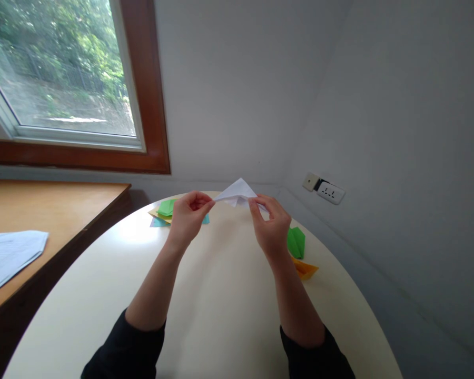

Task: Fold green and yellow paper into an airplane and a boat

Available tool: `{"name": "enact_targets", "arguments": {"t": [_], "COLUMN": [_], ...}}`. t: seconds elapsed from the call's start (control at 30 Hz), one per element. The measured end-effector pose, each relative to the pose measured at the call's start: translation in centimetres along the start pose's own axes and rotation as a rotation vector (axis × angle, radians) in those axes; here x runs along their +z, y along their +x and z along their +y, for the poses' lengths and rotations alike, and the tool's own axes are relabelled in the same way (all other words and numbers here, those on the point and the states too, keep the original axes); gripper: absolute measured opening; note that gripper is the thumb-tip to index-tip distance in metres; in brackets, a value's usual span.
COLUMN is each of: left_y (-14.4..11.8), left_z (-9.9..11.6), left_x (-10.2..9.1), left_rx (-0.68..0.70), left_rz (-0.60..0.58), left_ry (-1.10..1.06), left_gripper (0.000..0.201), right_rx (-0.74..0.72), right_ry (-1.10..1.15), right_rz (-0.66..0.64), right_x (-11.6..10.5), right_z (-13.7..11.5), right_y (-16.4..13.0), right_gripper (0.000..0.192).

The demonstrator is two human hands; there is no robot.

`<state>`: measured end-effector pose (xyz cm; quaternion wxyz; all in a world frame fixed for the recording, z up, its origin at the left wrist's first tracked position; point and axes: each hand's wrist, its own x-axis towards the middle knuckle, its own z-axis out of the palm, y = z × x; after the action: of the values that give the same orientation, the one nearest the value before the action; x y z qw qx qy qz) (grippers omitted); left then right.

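- The left hand [187, 218] pinches the left tip of a folded white paper [237, 192] between thumb and fingertips; the right hand [272, 227] pinches its right end the same way, both closed on the sheet.
- The paper is held clear above the far part of the round white table [221, 316], a pointed, wing-like shape with its peak upward.
- The step in hand looks like a fold being drawn taut or squared up between the two pinches; a next crease would call for matched edges and a firm press along the line.
- Beyond the left hand lies a stack of coloured sheets [164, 211], green on top. Just right of the right wrist sit a green folded piece [297, 242] and an orange folded piece [306, 270].
- At left, a wooden desk [43, 202] bears printed papers [8, 255]. A wood-framed window [63, 79] shows greenery, and a wall socket [327, 190] sits on the grey wall.
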<state>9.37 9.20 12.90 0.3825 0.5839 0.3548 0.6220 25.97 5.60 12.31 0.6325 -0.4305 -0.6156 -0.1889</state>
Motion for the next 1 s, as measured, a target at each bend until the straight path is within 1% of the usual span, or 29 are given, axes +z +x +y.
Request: {"name": "enact_targets", "arguments": {"t": [0.13,0.27,0.4,0.67,0.73,0.8,0.9,1.0], "left_y": [0.09,0.16,0.14,0.21,0.22,0.14,-0.07,-0.20], "left_z": [-0.06,-0.13,-0.07,-0.15,-0.10,0.12,0.60,0.77], "left_x": [0.03,-0.05,-0.16,-0.19,-0.19,-0.17,-0.09,-0.08], "left_rx": [-0.015,-0.038,-0.042,-0.028,-0.028,-0.045,-0.078,-0.083], "left_rz": [0.000,-0.025,-0.035,-0.009,-0.013,-0.040,-0.113,-0.183], "left_ry": [-0.058,-0.072,-0.069,-0.031,-0.025,-0.041,-0.066,-0.044], "left_gripper": [0.020,0.022,0.022,0.018,0.020,0.027,0.037,0.042], "right_rx": [0.001,0.008,0.008,0.033,0.045,0.057,0.056,0.047], "right_ry": [0.003,0.002,-0.009,-0.012,-0.004,0.012,0.026,0.036], "right_rz": [-0.003,0.006,0.012,0.022,0.013,-0.006,-0.045,-0.088], "right_x": [-0.06,-0.09,-0.13,-0.13,-0.13,-0.14,-0.12,-0.05], "right_z": [0.05,0.07,0.16,0.16,0.12,0.08,0.07,0.11], "right_y": [-0.05,-0.03,-0.02,0.01,0.02,0.03,0.00,-0.05], "right_gripper": [0.011,0.012,0.013,0.014,0.015,0.015,0.015,0.015]}}
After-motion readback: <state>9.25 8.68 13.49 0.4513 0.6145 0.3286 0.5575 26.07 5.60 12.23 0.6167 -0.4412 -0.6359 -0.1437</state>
